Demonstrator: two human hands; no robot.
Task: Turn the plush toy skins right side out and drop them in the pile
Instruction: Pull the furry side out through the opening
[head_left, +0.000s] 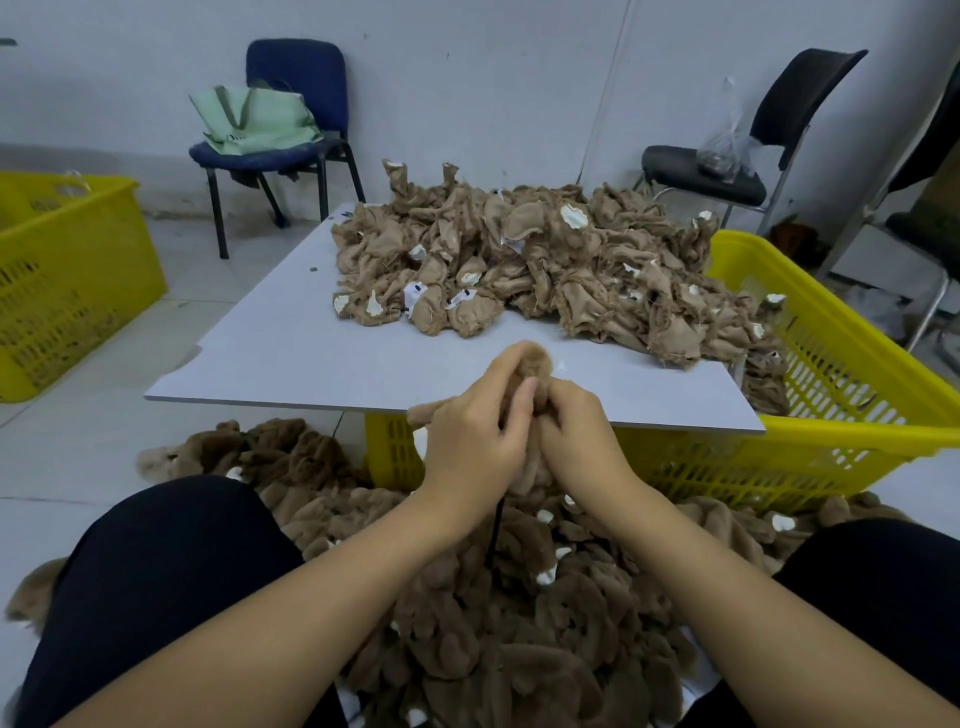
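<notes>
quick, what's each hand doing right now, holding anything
Left hand: closed, fingers curled round the plush toy skin.
Right hand: closed, gripping the same plush toy skin from the other side.

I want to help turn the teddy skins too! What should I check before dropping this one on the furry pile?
1. Both hands hold the skin: left hand and right hand grip it. Ok.
2. Fur fully outside: furry at the top, the rest hidden by fingers. Cannot tell.
3. Skin is over the furry pile on the floor. Ok.
4. Black stick below the left hand, clear of the skin: cannot tell.
5. More inside-out skins wait on the table. Ok.
</notes>
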